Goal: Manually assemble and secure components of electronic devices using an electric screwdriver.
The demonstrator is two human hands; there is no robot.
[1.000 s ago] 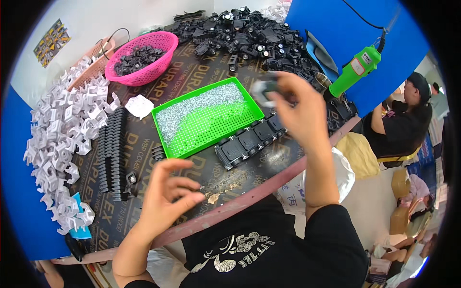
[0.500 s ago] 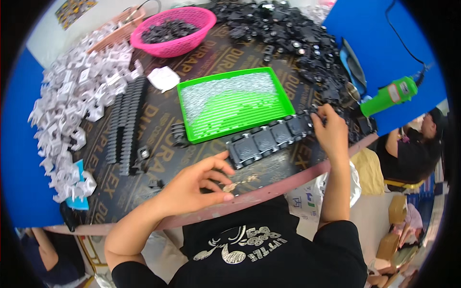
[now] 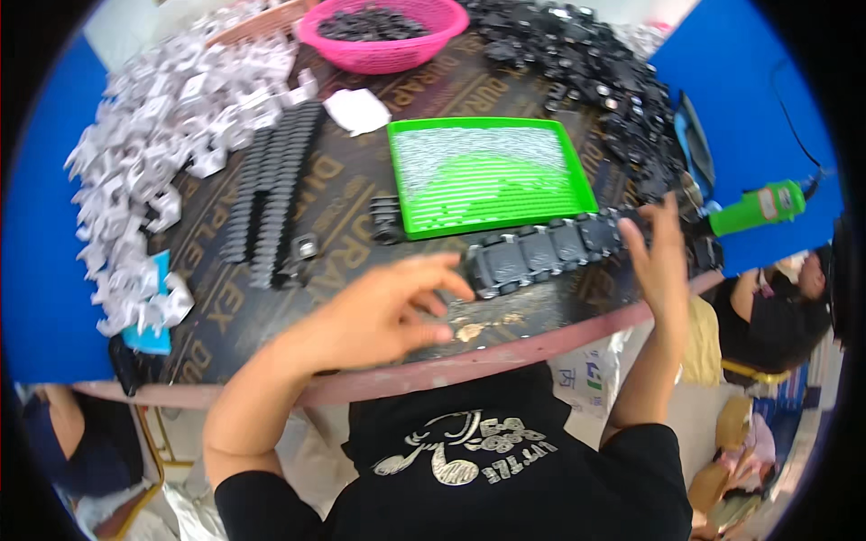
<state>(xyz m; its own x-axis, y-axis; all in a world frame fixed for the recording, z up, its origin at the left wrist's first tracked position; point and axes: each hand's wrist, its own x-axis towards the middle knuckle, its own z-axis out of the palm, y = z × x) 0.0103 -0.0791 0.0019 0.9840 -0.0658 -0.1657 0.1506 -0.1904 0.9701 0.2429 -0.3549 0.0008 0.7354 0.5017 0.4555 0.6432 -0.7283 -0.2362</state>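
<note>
A row of square black plastic parts (image 3: pixel 541 252) lies joined side by side along the near edge of a green tray (image 3: pixel 501 224). Thin silvery pins (image 3: pixel 478 149) cover the far and left portion of the tray's grooved floor. My left hand (image 3: pixel 383 311), blurred, hovers by the row's left end with its fingers apart and nothing in them. At the right end is my right hand (image 3: pixel 660 261), its thumb and raised fingers spread; whether the thumb touches the last part I cannot tell. A short black part (image 3: pixel 386 221) stands beside the tray's left side.
White plastic parts (image 3: pixel 189 117) are heaped at left, next to stacked black strips (image 3: pixel 271 194). A pink basket (image 3: pixel 383 59) of black pieces stands at the back. More black parts (image 3: pixel 595 81) pile up at back right. A green power screwdriver (image 3: pixel 762 207) lies at right.
The view has shifted, so the table sits higher and further right in it. My right hand's fingers have lifted and spread from the row's end. My left hand stays near the left end.
</note>
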